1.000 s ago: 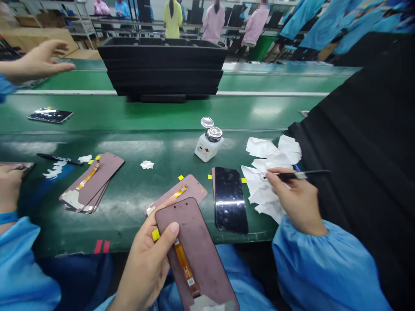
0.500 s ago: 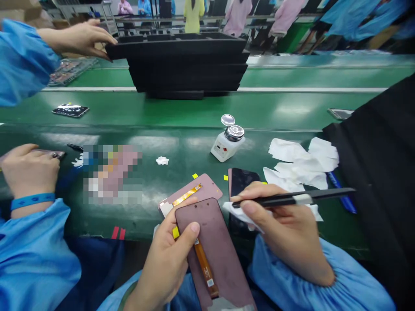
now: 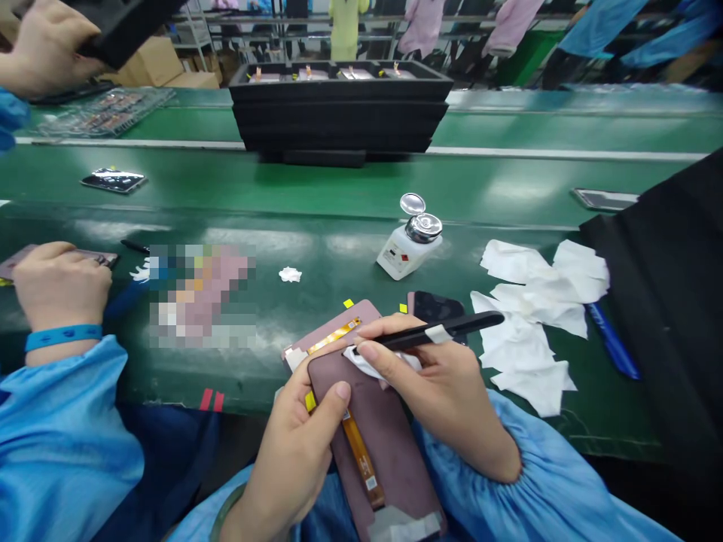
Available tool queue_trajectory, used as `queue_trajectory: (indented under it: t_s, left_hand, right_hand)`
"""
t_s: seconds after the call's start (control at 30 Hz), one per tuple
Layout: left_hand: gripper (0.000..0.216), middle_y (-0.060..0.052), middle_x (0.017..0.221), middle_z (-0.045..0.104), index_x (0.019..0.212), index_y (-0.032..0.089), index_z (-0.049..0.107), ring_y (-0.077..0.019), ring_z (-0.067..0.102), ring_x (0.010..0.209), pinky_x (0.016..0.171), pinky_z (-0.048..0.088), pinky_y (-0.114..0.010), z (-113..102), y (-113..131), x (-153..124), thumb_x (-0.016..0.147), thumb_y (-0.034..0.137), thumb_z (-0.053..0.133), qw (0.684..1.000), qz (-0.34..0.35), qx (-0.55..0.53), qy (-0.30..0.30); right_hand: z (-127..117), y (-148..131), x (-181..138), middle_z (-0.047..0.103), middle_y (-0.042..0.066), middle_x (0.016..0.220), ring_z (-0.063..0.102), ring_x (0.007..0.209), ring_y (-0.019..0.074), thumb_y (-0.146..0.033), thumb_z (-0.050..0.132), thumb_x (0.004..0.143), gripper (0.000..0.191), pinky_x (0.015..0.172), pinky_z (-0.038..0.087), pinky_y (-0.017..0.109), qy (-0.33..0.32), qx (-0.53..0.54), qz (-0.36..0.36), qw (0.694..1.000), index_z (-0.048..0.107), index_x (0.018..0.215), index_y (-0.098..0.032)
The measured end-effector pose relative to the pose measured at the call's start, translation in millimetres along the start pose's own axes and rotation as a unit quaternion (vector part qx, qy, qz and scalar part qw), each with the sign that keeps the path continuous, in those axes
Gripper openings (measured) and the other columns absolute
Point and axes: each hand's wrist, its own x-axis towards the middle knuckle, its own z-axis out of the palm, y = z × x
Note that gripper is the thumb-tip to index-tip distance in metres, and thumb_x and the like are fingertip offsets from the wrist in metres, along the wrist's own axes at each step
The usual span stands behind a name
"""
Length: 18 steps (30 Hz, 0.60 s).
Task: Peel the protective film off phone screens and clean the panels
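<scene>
Tweezers (image 3: 468, 325) moved leftward, right fingers (image 3: 389, 366) clamping them, left (image 3: 332, 403) clamping panel (image 3: 389, 444), bottle label (image 3: 398, 257) unreadable

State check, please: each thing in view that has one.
Left grip: closed on the held panel
Held panel: ribbon side up
Right grip: closed on black tool and wipe
Wipe: bunched, at the held panel's upper end
Table panel: flat, ribbon side up
Bottle: upright, lid flipped open
Loose wipes: spread, overlapping
Black trays: stacked, top one loaded
White scrap: crumpled
</scene>
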Motion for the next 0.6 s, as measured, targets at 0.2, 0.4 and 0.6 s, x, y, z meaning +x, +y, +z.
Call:
queue_trajectory:
  t_s: [0.2,0.4,0.6]
  left_hand:
    - [0.032,-0.006,0.100,0.074,0.110,0.021,0.069,-0.0231,0.067,0.101,0.094,0.050,-0.033,-3.9,0.4,1.6,0.078,0.019,0.073,1.000,-0.003,-0.008,0.014]
    - [0.032,-0.006,0.100,0.074,0.110,0.019,0.067,-0.0234,0.067,0.100,0.093,0.051,-0.034,-7.3,-0.7,1.4,0.079,0.020,0.072,1.000,-0.002,-0.006,0.013]
    - [0.033,-0.006,0.101,0.074,0.110,0.020,0.068,-0.0247,0.066,0.102,0.094,0.050,-0.035,-7.2,-0.8,2.3,0.078,0.020,0.073,1.000,0.005,-0.004,0.022]
  right_hand:
    - [8.3,2.9,2.7,0.074,-0.003,0.085,0.069,0.078,0.0154,-0.018,0.062,0.085,0.013,0.077,0.056,0.029,0.003,-0.027,-0.015,1.000,0.071,0.085,-0.028]
    - [9.3,3.0,2.2,0.074,-0.002,0.084,0.069,0.078,0.0165,-0.020,0.061,0.087,0.015,0.076,0.057,0.029,-0.018,-0.029,-0.012,0.999,0.072,0.086,-0.029]
    - [10.9,6.3,1.2,0.074,-0.002,0.086,0.069,0.081,0.0184,-0.021,0.061,0.087,0.014,0.076,0.057,0.032,0.002,-0.047,-0.027,0.999,0.072,0.086,-0.030]
